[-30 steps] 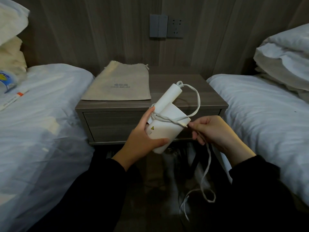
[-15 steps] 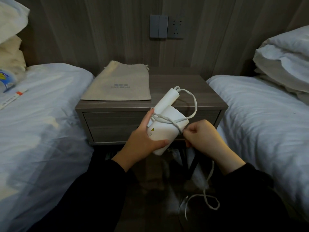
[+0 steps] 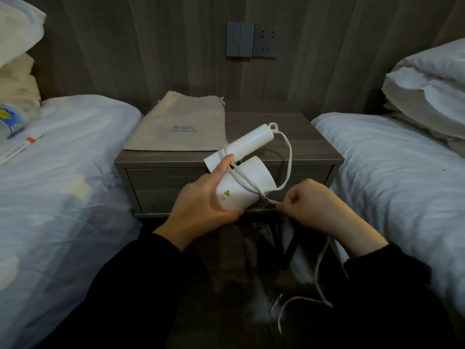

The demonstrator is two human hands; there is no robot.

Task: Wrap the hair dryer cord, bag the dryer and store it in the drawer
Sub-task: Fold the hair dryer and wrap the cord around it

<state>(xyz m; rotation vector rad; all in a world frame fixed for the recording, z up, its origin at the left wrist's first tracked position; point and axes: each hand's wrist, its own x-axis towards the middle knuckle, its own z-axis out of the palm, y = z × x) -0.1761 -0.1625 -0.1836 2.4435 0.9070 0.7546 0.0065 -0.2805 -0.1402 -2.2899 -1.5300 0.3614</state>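
Observation:
My left hand (image 3: 201,205) grips the barrel of the white hair dryer (image 3: 247,182), held in front of the nightstand with its folded handle pointing up and right. The white cord (image 3: 289,157) loops from the handle tip down across the barrel. My right hand (image 3: 312,207) pinches the cord just right of the dryer, and the loose end hangs down toward the floor. A beige drawstring bag (image 3: 181,124) lies flat on the left part of the nightstand top. The drawer (image 3: 161,187) below it is closed.
The wooden nightstand (image 3: 314,147) stands between two white beds (image 3: 63,172) (image 3: 402,172). Pillows (image 3: 427,86) lie on the right bed. A bottle (image 3: 10,119) and a small packet rest on the left bed. A switch and socket (image 3: 251,40) sit on the wall.
The dryer has tilted, with its handle swinging up and right. My right hand has drawn the cord across the barrel, first close to the dryer, then a little right.

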